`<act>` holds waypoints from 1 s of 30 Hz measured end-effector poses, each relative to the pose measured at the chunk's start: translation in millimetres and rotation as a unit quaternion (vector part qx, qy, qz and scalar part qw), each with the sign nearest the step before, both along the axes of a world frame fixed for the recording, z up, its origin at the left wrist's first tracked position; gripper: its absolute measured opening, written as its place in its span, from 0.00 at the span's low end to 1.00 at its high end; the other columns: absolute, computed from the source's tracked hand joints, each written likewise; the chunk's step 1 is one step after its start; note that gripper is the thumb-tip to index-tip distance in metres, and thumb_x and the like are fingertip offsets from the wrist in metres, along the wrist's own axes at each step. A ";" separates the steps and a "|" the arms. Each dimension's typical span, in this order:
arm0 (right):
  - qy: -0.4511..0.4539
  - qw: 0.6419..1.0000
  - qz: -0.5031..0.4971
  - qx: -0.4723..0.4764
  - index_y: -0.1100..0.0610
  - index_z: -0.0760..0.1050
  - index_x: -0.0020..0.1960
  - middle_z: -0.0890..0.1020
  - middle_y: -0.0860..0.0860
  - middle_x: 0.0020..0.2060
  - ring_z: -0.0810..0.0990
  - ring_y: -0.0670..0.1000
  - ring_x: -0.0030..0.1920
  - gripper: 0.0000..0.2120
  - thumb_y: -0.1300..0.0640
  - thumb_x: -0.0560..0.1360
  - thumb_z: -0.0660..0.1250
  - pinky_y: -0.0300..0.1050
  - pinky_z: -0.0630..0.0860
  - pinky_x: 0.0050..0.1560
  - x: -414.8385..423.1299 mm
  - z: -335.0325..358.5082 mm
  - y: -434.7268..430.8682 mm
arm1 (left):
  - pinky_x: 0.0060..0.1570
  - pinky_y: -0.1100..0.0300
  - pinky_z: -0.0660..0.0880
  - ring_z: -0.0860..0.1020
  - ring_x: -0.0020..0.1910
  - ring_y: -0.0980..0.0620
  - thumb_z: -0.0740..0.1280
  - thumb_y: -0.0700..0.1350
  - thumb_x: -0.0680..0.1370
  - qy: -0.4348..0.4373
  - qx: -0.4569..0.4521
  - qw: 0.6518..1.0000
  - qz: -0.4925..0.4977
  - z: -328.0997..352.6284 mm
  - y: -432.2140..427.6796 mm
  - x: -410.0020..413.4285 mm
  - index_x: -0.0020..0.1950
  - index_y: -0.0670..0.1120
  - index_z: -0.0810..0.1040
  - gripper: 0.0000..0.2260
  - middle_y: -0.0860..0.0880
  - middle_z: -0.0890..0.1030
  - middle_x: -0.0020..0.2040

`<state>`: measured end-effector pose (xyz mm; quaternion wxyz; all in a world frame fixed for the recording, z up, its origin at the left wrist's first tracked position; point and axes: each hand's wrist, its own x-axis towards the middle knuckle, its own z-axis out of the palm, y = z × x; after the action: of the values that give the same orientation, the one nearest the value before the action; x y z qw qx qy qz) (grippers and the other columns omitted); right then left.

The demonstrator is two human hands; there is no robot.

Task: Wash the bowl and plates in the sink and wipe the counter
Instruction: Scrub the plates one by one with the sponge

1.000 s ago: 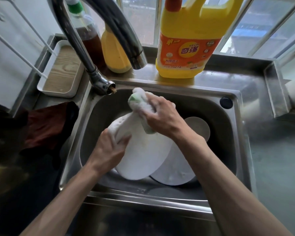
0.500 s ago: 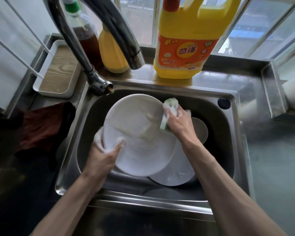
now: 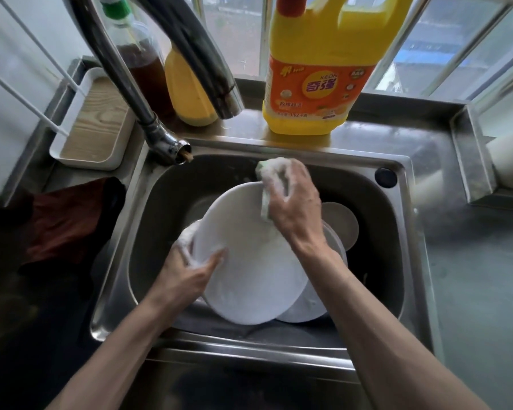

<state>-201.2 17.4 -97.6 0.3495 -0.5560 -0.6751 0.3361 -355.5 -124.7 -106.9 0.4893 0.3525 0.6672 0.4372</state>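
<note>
A soapy plate (image 3: 249, 261), tilted over the steel sink (image 3: 409, 255), hides most of a second plate (image 3: 308, 309) and a round white dish (image 3: 342, 223) beneath it. The left hand (image 3: 187, 276) grips the plate's left rim; the right hand (image 3: 293, 202) clutches a foamy sponge (image 3: 265, 184) at its far edge. The faucet (image 3: 166, 143) cuts across a brown bottle (image 3: 145, 69) and a yellow bottle (image 3: 187, 93) at the sink's back edge, beside a detergent jug (image 3: 323, 78).

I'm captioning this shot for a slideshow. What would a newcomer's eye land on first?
The big yellow detergent jug on the ledge behind the sink grabs attention first. Next, the white plate tilted in the basin: the left hand grips its edge, and the right hand presses a soapy sponge onto it.
</note>
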 end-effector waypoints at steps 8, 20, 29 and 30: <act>-0.193 0.950 0.246 0.013 0.54 0.65 0.75 0.67 0.52 0.74 0.66 0.56 0.70 0.28 0.43 0.81 0.67 0.58 0.60 0.76 -5.2 -0.1 -5.5 | 0.50 0.56 0.83 0.84 0.54 0.53 0.77 0.50 0.71 -0.043 0.006 0.998 0.039 0.6 0.9 -3.4 0.67 0.54 0.77 0.25 0.54 0.85 0.55; -0.136 0.973 0.044 -0.184 0.45 0.72 0.59 0.79 0.50 0.49 0.77 0.56 0.50 0.12 0.41 0.79 0.62 0.53 0.72 0.52 27.4 -20.5 5.8 | 0.43 0.63 0.81 0.84 0.55 0.49 0.74 0.40 0.77 -0.063 0.047 0.987 0.137 -5.6 -8.5 -1.1 0.66 0.49 0.77 0.18 0.50 0.84 0.57; -0.071 0.986 0.100 -0.109 0.52 0.76 0.53 0.77 0.51 0.51 0.81 0.55 0.49 0.13 0.45 0.77 0.74 0.57 0.79 0.54 28.6 -7.6 14.3 | 0.44 0.59 0.82 0.85 0.51 0.49 0.78 0.40 0.73 -0.030 -0.051 0.998 0.012 8.4 18.9 -13.6 0.60 0.49 0.79 0.19 0.46 0.85 0.52; -0.079 0.983 0.125 -0.110 0.52 0.74 0.52 0.78 0.51 0.50 0.81 0.54 0.49 0.14 0.45 0.77 0.74 0.55 0.78 0.52 26.7 -4.3 14.0 | 0.45 0.58 0.83 0.85 0.51 0.48 0.78 0.38 0.74 -0.025 -0.053 0.998 -0.022 12.6 29.8 -16.6 0.60 0.47 0.80 0.16 0.45 0.86 0.51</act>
<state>-174.5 31.4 -101.9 0.1876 -0.5272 -0.7234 0.4044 -372.1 -94.9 -94.4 0.5329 0.3299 0.6693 0.3992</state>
